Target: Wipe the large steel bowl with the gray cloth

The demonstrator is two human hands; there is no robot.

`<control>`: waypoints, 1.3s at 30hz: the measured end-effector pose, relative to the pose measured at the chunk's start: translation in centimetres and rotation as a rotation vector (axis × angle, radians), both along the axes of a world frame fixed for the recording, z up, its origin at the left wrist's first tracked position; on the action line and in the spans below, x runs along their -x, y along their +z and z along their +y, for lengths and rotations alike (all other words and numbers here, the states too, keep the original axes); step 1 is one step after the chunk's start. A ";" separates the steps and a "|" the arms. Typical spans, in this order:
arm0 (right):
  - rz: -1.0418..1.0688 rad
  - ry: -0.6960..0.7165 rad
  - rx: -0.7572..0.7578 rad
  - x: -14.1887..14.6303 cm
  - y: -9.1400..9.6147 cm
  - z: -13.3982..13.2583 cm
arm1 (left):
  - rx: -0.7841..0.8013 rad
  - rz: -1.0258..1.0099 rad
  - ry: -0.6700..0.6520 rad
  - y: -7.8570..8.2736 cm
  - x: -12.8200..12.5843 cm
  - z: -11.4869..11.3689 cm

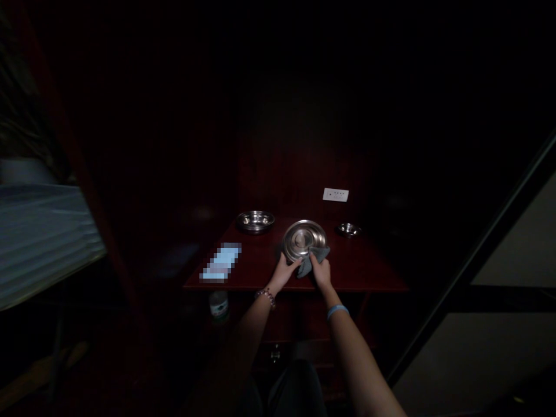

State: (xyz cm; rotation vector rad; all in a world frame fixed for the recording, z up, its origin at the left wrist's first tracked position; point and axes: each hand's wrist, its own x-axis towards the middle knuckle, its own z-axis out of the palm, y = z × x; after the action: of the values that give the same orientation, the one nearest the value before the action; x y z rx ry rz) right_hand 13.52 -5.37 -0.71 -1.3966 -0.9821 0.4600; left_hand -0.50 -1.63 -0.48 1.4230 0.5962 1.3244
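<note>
A round, shiny metal plate (301, 239) is tilted toward me above the dark red shelf. My left hand (285, 272) grips its lower left rim, with the thumb on the inner face. In my right hand (320, 271) is a grey cloth (306, 266), pressed against the plate's lower right rim; the fingers behind it are hidden. Back left on the shelf sits a stack of metal bowls (255, 221). A small metal bowl (348, 230) stands at the right.
The red shelf (365, 272) has its front edge near my wrists. A blurred-out bright rectangle (221, 262) lies at its left. A white socket panel (336, 194) is on the back wall. Below the shelf stands a labelled jar or bottle (219, 304). Pale stacked sheets (43, 231) are at far left.
</note>
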 end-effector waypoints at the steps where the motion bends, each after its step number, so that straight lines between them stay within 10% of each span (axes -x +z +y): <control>1: 0.004 -0.001 0.001 0.0 0.0 0.0 | 0.008 -0.006 0.004 0.0 0.0 0.0; 29: 0.172 -0.263 -0.136 0.5 0.6 -0.5 | 0.360 -0.322 0.133 -0.3 0.7 0.8; 39: 0.269 -0.114 -0.171 0.1 0.3 0.0 | 0.407 -0.361 0.139 -0.2 0.9 1.0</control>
State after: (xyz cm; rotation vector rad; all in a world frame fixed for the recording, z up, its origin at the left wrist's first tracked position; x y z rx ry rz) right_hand 13.43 -5.34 -0.45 -1.1946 -0.7023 0.4543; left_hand -1.41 -0.62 -0.63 0.8018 0.6816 1.4294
